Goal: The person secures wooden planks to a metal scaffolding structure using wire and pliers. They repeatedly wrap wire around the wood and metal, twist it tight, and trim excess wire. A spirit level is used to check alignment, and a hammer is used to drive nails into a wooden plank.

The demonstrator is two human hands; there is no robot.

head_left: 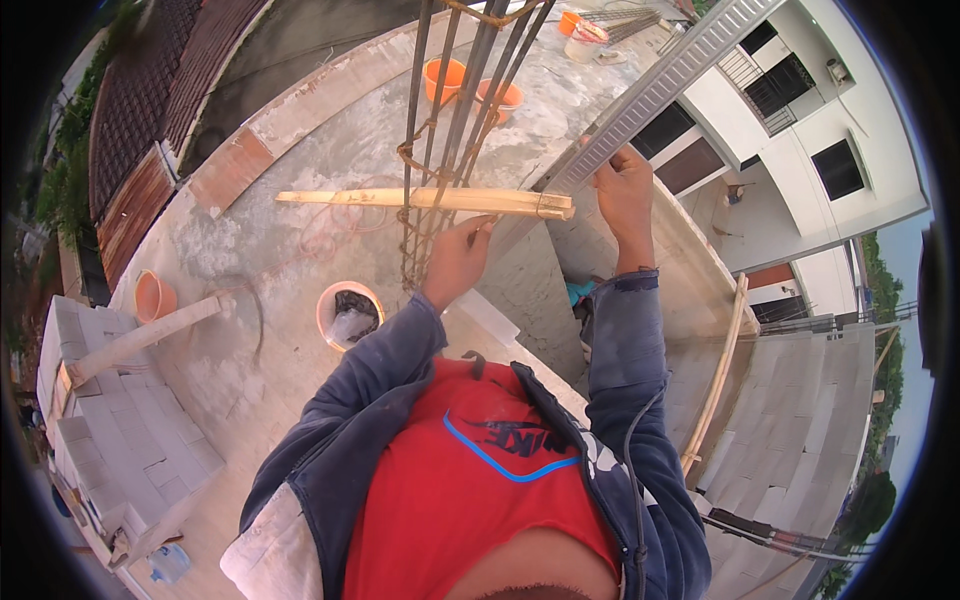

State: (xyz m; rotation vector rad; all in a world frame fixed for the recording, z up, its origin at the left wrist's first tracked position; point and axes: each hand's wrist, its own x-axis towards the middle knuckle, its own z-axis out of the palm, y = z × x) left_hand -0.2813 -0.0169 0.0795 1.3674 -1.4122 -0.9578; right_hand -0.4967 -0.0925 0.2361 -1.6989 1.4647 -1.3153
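A long ribbed metal channel (640,105) slants from the upper right down between my hands. My right hand (624,190) is closed on its right edge, fingers curled. My left hand (458,262) is closed at the channel's left edge, just under a split wooden strip (360,198); its fingertips are partly hidden. That strip lies level across the upright rebar cage (430,130) and passes over the channel, its right end near my right hand. Rusty stirrups and wire ring the cage bars.
Orange buckets (443,80) stand beyond the rebar, and a bucket (350,315) with dark contents sits left of my left hand. Stacked pale blocks (130,440) with a timber (150,340) lie left. An opening (560,300) drops beside my right forearm. A bamboo pole (718,370) leans right.
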